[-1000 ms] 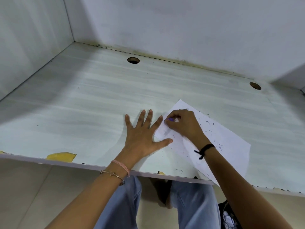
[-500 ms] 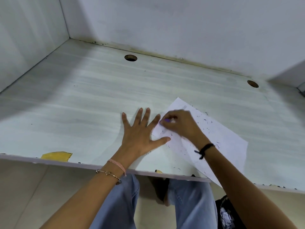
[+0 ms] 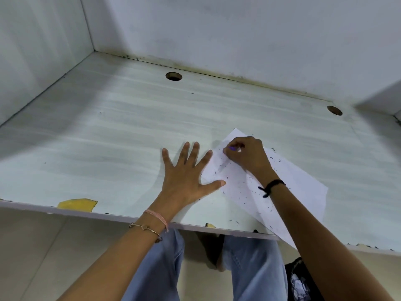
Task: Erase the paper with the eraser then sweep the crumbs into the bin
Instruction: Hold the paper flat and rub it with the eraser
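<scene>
Paper (image 3: pixel 300 181) lies skewed on pale desk (image 3: pixel 108 137), right of centre. Its far corner points toward the back wall (image 3: pixel 238 29); its near corner hangs over the desk's front edge.

Left hand (image 3: pixel 186 177): flat, palm down on the desk, fingers straight and spread wide, holding nothing. Thumb tip rests on the paper's left edge; index fingertip is at or just beside that edge, contact unclear.

Right hand (image 3: pixel 247 156): on the paper near its far corner, fingers curled tight and pinching the eraser (image 3: pixel 232 148). Only a small purple bit of the eraser shows between the fingertips; the rest is hidden by the fingers, as is the sheet beneath the hand. Right forearm crosses the near half of the sheet and hides a strip of it.

Crumbs (image 3: pixel 226 177): dark flecks scattered over most of the visible sheet, thickest between the two hands. A few strays (image 3: pixel 233 221) lie on the bare desk close to the front edge.

Surroundings: two round holes in the desktop near the back, one left of centre (image 3: pixel 173 76), one far right (image 3: pixel 334 110), both well apart from the paper. Side wall (image 3: pixel 32 51) closes the left. Yellow chipped patch (image 3: pixel 76 204) sits on the front edge, left of the left wrist. Black band (image 3: pixel 271 187) on the right wrist, pink cord (image 3: pixel 156 216) and thin bangle (image 3: pixel 145 228) on the left. Blue jeans (image 3: pixel 160 268) show below the desk edge.
</scene>
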{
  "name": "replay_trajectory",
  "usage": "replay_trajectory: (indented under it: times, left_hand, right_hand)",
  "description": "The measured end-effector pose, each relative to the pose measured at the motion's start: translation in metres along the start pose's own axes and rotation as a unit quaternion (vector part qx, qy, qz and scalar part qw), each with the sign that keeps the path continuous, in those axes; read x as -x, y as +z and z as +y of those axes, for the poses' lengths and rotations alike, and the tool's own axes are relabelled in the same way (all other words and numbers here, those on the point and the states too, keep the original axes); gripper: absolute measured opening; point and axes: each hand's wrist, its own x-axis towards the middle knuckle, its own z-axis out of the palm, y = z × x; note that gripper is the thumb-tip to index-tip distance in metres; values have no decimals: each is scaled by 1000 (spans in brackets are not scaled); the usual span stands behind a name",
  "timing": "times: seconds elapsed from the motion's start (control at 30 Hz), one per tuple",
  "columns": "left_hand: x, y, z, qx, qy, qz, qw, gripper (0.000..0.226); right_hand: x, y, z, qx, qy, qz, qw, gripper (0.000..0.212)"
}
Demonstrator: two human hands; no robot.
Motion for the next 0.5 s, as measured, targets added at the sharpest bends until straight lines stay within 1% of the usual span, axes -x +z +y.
replay_trajectory:
  times: [0.07, 0.13, 0.17, 0.2, 0.23, 0.3, 0.33, 0.37, 0.5]
  left_hand:
    - [-1, 3, -1, 5, 0, 7, 1000, 96]
    - [-1, 4, -1, -1, 3, 16, 1000, 96]
    - [-1, 4, -1, -2, 3, 16, 1000, 96]
    - [-1, 3, -1, 2, 1, 10, 1000, 96]
    - [-1, 2, 0, 4, 0, 4, 1000, 95]
    - [0, 0, 0, 0, 0, 2, 1000, 96]
    - [1, 0, 0, -1, 0, 2, 1000, 96]
    - [0, 0, 0, 1, 0, 3, 1000, 96]
    - [-1, 4, 0, 1, 1, 14, 1000, 98]
  right_hand:
    - [19, 8, -12, 15, -47, -61, 997, 4]
    - [39, 15, -20, 2, -88, -125, 988, 3]
    - [40, 16, -20, 3, -102, -127, 987, 3]
    - [33, 14, -16, 11, -101, -105, 989, 3]
    - [23, 9, -10, 19, -81, -71, 994, 5]
    - [3, -1, 0, 13, -20, -13, 1000, 8]
    - [-1, -3, 2, 11, -2, 0, 1000, 8]
    - [1, -1, -1, 13, -3, -8, 1000, 7]
    - [39, 17, -26, 12, -93, -134, 987, 2]
